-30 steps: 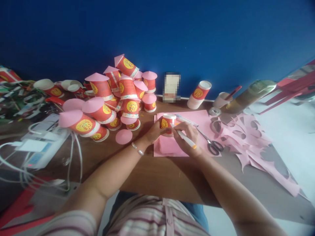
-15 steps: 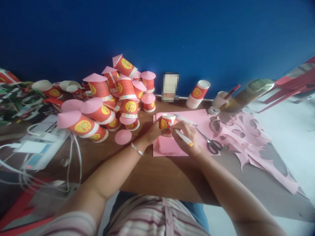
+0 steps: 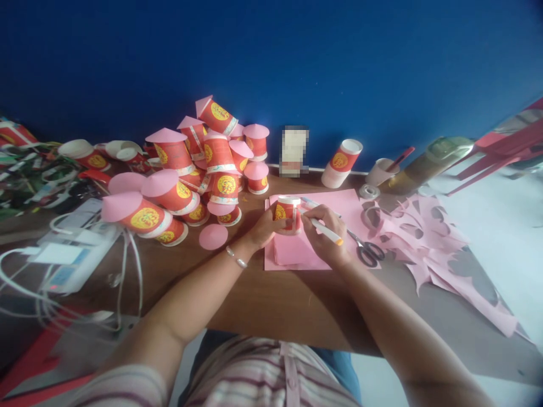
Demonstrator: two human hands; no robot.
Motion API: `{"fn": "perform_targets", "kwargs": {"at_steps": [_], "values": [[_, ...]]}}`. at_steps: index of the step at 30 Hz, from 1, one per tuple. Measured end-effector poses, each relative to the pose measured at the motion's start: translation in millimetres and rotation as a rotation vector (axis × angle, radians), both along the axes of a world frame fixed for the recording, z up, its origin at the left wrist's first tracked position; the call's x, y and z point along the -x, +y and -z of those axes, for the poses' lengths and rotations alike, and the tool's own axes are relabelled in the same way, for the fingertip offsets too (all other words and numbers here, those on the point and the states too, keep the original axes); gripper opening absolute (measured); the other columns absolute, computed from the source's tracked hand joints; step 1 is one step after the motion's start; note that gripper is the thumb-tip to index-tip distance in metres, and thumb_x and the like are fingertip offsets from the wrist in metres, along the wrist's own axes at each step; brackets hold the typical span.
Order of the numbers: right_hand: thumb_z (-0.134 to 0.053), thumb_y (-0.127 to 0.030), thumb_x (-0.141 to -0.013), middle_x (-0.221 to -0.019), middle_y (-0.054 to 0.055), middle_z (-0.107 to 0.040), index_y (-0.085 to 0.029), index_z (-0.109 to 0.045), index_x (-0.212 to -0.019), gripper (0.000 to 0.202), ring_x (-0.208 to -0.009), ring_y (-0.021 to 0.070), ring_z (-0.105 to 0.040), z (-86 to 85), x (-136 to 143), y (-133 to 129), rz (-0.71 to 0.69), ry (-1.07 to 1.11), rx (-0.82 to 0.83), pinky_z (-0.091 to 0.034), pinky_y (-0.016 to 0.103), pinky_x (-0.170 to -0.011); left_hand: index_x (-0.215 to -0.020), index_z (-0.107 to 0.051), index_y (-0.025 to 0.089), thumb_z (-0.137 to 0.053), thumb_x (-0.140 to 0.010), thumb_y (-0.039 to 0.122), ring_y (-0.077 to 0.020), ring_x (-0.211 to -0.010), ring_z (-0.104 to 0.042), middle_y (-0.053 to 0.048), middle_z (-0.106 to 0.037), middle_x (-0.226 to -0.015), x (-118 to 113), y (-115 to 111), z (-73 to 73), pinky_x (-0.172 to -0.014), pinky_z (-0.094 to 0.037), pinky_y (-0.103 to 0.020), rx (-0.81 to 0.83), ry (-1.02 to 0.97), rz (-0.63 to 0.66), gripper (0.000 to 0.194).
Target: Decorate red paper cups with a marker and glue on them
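My left hand [image 3: 263,226] is closed round a red paper cup [image 3: 292,213] with a yellow emblem and a white rim. In my right hand [image 3: 328,226] is a white marker pen [image 3: 326,231] with an orange end, its other end hidden by my fingers close to the cup's right side. Under both hands lie pink paper sheets [image 3: 348,206], with a smaller stack of pink paper [image 3: 292,251] on top. Scissors [image 3: 368,250] with dark handles rest just right of my right hand. A pink paper disc [image 3: 213,237] lies left of my left wrist.
Several red cups with pink cone tops [image 3: 146,217] are piled at the left. White cables and a power strip [image 3: 80,249] lie nearer. Pink paper scraps [image 3: 428,237] spread at the right. Behind stand stacked cups [image 3: 341,163], a tape roll [image 3: 369,191] and a bottle [image 3: 424,164].
My right hand has drawn slightly right with the marker pen, away from the cup's front. The cup has turned a little in my left hand, showing a white strip on its right.
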State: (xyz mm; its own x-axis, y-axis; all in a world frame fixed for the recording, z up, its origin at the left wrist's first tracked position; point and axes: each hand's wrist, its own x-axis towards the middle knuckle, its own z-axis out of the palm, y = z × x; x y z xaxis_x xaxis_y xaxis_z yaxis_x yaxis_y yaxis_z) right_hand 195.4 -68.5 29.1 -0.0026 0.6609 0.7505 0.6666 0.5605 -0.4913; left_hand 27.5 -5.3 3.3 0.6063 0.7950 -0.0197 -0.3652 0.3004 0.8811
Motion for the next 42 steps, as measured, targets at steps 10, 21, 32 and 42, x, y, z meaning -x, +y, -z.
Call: {"fn": "perform_targets", "kwargs": {"at_steps": [10,21,32,42], "values": [[-0.062,-0.029,-0.097,-0.077,0.001,-0.067,-0.025,-0.059,-0.088,0.011,-0.065,0.0158,-0.063,-3.6,-3.1,0.8,0.002,0.098,0.041,-0.048,0.031,-0.059,-0.103,-0.075,0.017,-0.090,-0.069,0.029,-0.0199,-0.091,-0.069,-0.007,-0.074,-0.097,1.2,2.0,3.3,-0.084,-0.054,-0.035,0.095,-0.106,0.022,0.039],[-0.061,-0.028,-0.096,-0.079,0.002,-0.072,-0.025,-0.058,-0.086,0.011,-0.069,0.0181,-0.068,-4.8,-0.9,-0.8,-0.026,0.086,0.075,-0.054,0.034,-0.063,-0.098,-0.072,0.016,-0.088,-0.068,0.030,-0.0250,-0.091,-0.071,-0.007,-0.074,-0.092,1.3,2.8,0.4,-0.088,-0.055,-0.044,0.129,-0.099,-0.002,0.037],[-0.060,-0.024,-0.093,-0.071,-0.001,-0.068,-0.026,-0.057,-0.082,0.012,-0.060,0.0156,-0.063,-7.7,-0.1,-4.2,0.025,0.071,0.020,-0.054,0.032,-0.060,-0.097,-0.072,0.015,-0.088,-0.069,0.030,-0.0219,-0.090,-0.069,-0.005,-0.073,-0.091,2.1,2.9,-2.6,-0.088,-0.052,-0.038,0.083,-0.087,-0.028,0.035],[-0.064,-0.015,-0.093,-0.075,-0.002,-0.068,-0.026,-0.059,-0.089,0.012,-0.064,0.0150,-0.065,-7.8,5.9,-9.0,-0.019,-0.083,-0.117,-0.053,0.030,-0.065,-0.100,-0.071,0.016,-0.095,-0.062,0.035,-0.0222,-0.091,-0.069,-0.005,-0.073,-0.092,-0.1,0.2,-9.5,-0.086,-0.052,-0.036,0.049,0.006,0.025,0.049]]}}
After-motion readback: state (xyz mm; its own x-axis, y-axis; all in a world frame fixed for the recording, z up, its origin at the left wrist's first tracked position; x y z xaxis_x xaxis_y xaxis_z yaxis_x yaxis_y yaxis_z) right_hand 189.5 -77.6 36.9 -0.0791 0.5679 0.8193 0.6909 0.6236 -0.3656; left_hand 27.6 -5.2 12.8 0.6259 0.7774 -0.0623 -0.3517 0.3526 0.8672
